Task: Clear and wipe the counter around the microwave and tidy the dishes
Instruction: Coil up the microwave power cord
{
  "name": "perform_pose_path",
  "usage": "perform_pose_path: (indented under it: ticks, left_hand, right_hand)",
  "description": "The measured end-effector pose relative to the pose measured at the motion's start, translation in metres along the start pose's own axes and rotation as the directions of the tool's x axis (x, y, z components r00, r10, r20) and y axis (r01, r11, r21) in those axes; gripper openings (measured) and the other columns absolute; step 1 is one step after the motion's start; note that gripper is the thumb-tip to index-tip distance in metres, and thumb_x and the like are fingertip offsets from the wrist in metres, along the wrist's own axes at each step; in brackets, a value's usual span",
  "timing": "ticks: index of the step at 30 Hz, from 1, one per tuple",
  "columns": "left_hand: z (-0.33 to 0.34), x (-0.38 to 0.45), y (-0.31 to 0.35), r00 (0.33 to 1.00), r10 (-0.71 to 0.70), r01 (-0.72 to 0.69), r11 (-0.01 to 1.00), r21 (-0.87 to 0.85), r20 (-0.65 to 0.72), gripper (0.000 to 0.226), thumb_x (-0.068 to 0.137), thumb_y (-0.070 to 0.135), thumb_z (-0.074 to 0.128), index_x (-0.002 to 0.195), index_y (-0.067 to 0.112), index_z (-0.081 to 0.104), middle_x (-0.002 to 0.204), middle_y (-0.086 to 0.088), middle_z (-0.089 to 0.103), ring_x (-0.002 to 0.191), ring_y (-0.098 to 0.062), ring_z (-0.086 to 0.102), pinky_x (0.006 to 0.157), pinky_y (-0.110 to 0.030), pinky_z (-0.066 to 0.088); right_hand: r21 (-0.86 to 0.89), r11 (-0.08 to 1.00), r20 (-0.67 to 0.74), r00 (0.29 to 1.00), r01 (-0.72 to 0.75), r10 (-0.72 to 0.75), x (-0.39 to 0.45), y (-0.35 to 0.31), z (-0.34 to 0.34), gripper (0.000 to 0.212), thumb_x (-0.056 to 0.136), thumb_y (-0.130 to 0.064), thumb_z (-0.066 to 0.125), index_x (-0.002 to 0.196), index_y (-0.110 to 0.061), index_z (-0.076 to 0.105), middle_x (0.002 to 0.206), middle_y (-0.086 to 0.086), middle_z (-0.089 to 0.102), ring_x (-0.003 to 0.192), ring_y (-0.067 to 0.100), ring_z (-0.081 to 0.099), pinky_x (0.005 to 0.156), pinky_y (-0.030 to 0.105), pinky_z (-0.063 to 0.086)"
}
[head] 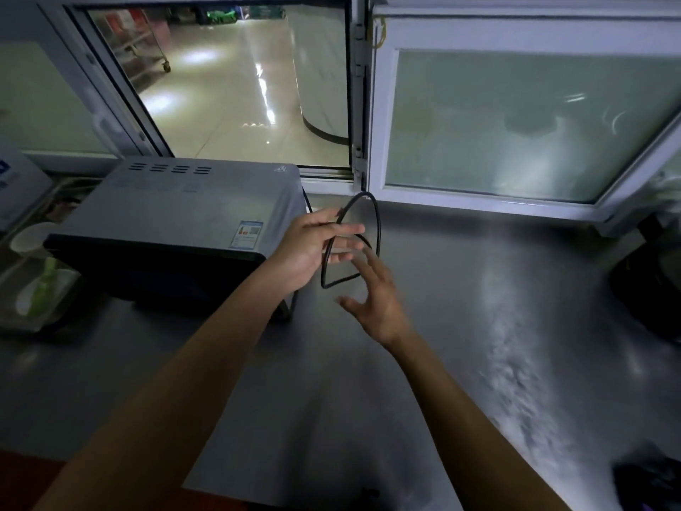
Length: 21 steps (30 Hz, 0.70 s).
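Mid-frame, left hand [307,245] pinches the looped black cord [376,230] beside the microwave [177,212], right hand [376,300] spread and holding nothing just below; advisable to coil evenly and tuck it behind, leaving the counter [479,326] wipeable.

Grey steel counter [479,344], microwave [177,215] at back left, clear tray [25,319] beside it at far left

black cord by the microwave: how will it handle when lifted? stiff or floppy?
Probably semi-stiff: the black cord holds an open loop in the air off the left hand rather than hanging limp. Likely light, since a loose finger grip carries it. It seems to run behind the microwave, so it may tug if pulled far.
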<state>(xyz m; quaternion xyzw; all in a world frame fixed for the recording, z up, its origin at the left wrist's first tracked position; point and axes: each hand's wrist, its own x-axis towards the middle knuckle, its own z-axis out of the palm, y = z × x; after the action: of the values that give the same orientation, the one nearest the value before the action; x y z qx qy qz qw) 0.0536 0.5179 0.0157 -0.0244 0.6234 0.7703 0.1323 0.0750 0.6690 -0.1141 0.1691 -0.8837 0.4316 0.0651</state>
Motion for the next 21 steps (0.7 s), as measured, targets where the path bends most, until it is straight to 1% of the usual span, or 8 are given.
perform_pose_path:
  ticks: [3,5,7,9,12,17,19,21]
  left_hand:
    - [0.006,0.007,0.000,1.000,0.016,-0.016,1.000,0.021,-0.003,0.045,0.100,0.007,0.050,0.143,0.017,0.042,0.114,-0.017,0.072,0.098,-0.032,0.070,0.076,-0.035,0.054]
    - [0.009,0.009,0.000,0.999,0.032,-0.032,0.999,0.029,0.006,0.050,0.101,0.008,0.050,0.148,0.020,0.038,0.114,-0.016,0.072,0.099,-0.032,0.071,0.076,-0.035,0.054]
    - [0.012,0.010,0.001,0.999,0.046,-0.046,0.998,0.032,0.004,0.050,0.102,0.008,0.050,0.148,0.022,0.040,0.115,-0.015,0.072,0.101,-0.032,0.071,0.077,-0.035,0.055]
    - [0.014,0.010,0.004,0.998,0.055,-0.055,0.998,0.016,-0.011,0.049,0.101,0.007,0.051,0.146,0.024,0.043,0.115,-0.014,0.072,0.103,-0.033,0.071,0.079,-0.035,0.055]
    - [0.014,0.011,0.007,0.998,0.062,-0.061,0.998,0.014,-0.024,0.047,0.100,0.008,0.054,0.143,0.027,0.046,0.115,-0.012,0.073,0.103,-0.032,0.071,0.080,-0.035,0.055]
    - [0.002,0.010,0.009,0.994,0.098,-0.089,0.984,0.154,-0.055,0.030,0.103,0.019,0.049,0.132,0.021,0.058,0.116,0.000,0.073,0.106,-0.025,0.070,0.081,-0.035,0.051]
    - [-0.006,0.014,0.005,0.988,0.122,-0.093,0.961,0.260,-0.100,0.029,0.106,0.024,0.045,0.131,0.021,0.060,0.113,0.003,0.074,0.107,-0.021,0.069,0.082,-0.035,0.051]
    - [-0.013,0.019,-0.002,0.978,0.158,-0.098,0.922,0.374,-0.133,0.031,0.106,0.023,0.042,0.131,0.022,0.061,0.106,0.004,0.075,0.107,-0.019,0.067,0.084,-0.037,0.050]
  right_hand:
    - [-0.060,0.997,-0.037,0.998,0.039,-0.041,-0.006,-0.003,0.005,0.051,0.082,-0.029,0.080,0.128,-0.016,0.064,0.144,0.011,0.052,0.132,0.031,0.045,0.108,0.049,0.040]
    - [-0.031,0.998,-0.102,0.993,0.060,-0.063,-0.008,-0.009,0.006,0.038,0.084,-0.028,0.078,0.119,-0.016,0.070,0.131,0.009,0.062,0.123,0.026,0.052,0.105,0.043,0.044]
    - [-0.009,0.997,-0.164,0.983,0.081,-0.081,-0.008,-0.016,0.005,0.028,0.087,-0.026,0.076,0.112,-0.015,0.073,0.120,0.006,0.067,0.114,0.020,0.055,0.101,0.035,0.045]
    - [0.009,0.997,-0.193,0.979,0.072,-0.069,-0.008,-0.023,0.006,0.024,0.088,-0.024,0.075,0.110,-0.014,0.073,0.113,0.003,0.071,0.108,0.015,0.058,0.097,0.031,0.047]
    - [0.035,0.999,-0.228,0.973,0.041,-0.032,-0.010,-0.030,0.005,0.019,0.090,-0.023,0.073,0.107,-0.014,0.074,0.106,-0.001,0.073,0.102,0.011,0.060,0.091,0.030,0.049]
    - [-0.029,0.996,-0.284,0.955,0.080,-0.084,-0.018,-0.033,-0.005,0.015,0.096,-0.021,0.065,0.107,-0.013,0.071,0.102,-0.001,0.072,0.096,0.017,0.065,0.087,0.038,0.052]
    - [-0.035,0.996,-0.312,0.946,0.087,-0.094,-0.021,-0.033,-0.013,0.014,0.098,-0.019,0.062,0.108,-0.013,0.069,0.101,-0.002,0.071,0.093,0.016,0.065,0.084,0.038,0.053]
    - [-0.016,0.997,-0.341,0.937,0.077,-0.078,-0.022,-0.036,-0.023,0.015,0.099,-0.017,0.059,0.111,-0.012,0.068,0.101,-0.003,0.070,0.092,0.015,0.065,0.081,0.035,0.053]
